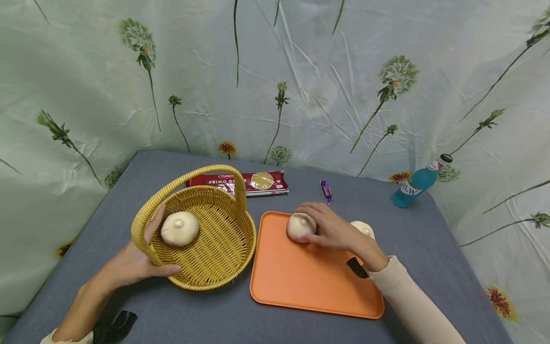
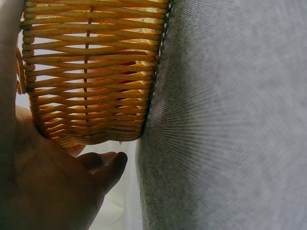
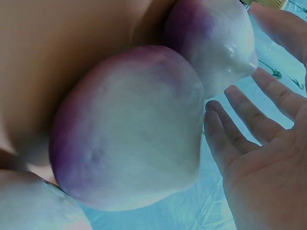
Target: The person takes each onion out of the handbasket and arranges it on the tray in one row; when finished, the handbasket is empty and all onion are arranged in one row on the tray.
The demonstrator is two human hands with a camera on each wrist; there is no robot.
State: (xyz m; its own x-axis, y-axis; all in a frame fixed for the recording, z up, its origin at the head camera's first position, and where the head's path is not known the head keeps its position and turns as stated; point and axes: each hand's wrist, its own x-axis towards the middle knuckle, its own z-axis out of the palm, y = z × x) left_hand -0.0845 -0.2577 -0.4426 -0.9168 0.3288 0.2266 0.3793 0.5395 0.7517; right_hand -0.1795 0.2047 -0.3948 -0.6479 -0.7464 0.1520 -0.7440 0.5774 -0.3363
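Observation:
A yellow wicker basket (image 1: 215, 248) with an arched handle stands at left, and a white turnip (image 1: 179, 229) lies in it. My left hand (image 1: 133, 260) holds the basket's left side, thumb over the near rim; the left wrist view shows fingers (image 2: 112, 167) outside the woven wall. At right, my right hand (image 1: 333, 229) is beside a turnip (image 1: 301, 227) on the orange tray (image 1: 301, 282). Its fingers look spread and fairly straight around that white-and-purple turnip (image 3: 216, 48) in the right wrist view. Another turnip (image 1: 363, 228) shows partly behind the forearm.
Behind the basket lies a red package (image 1: 266, 182). A small purple wrapped candy (image 1: 326, 191) is beyond the tray. At the back right stands a blue bottle (image 1: 414, 186), tilted in the view. The grey cloth (image 1: 193, 315) ends at a flowered curtain (image 1: 318, 95).

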